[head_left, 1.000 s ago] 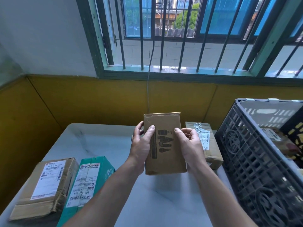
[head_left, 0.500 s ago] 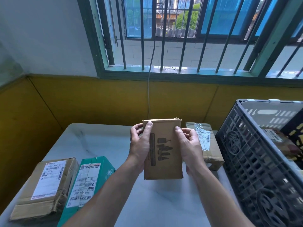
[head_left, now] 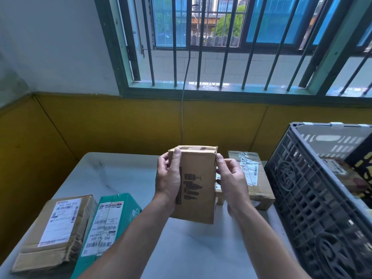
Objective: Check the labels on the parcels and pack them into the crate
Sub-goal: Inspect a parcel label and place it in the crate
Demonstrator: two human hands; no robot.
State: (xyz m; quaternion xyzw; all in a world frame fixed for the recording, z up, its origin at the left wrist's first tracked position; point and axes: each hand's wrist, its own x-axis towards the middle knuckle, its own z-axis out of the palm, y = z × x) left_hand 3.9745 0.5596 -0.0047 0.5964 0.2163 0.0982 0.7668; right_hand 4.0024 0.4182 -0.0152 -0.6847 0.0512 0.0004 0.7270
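Packing looks partly done — the grey crate [head_left: 314, 198] at three o'clock already holds at least one labelled parcel [head_left: 335, 168] and a black box with yellow print [head_left: 362, 164], though from this angle we cannot see how full it is. A brown parcel [head_left: 58, 228] and a green parcel [head_left: 112, 218] lie side by side at eight o'clock on the surface [head_left: 112, 178], labels up. Another taped parcel [head_left: 257, 184] sits at one o'clock, just beside the crate's wall. We judge four parcels are not yet in, counting the one in hand.

That one, a cardboard parcel [head_left: 198, 198], is held upright above the middle of the surface, clear of it, between both grips. The left grip [head_left: 168, 182] clasps its nine o'clock edge, thumb laid up the printed front face and fingers wrapped behind. The right grip [head_left: 233, 184] clasps the three o'clock edge near the top corner, thumb on the front and fingers behind. The face toward us shows only printed bottle symbols; a sliver of white on its right side may be a label — so we judge the label check is the step in hand.
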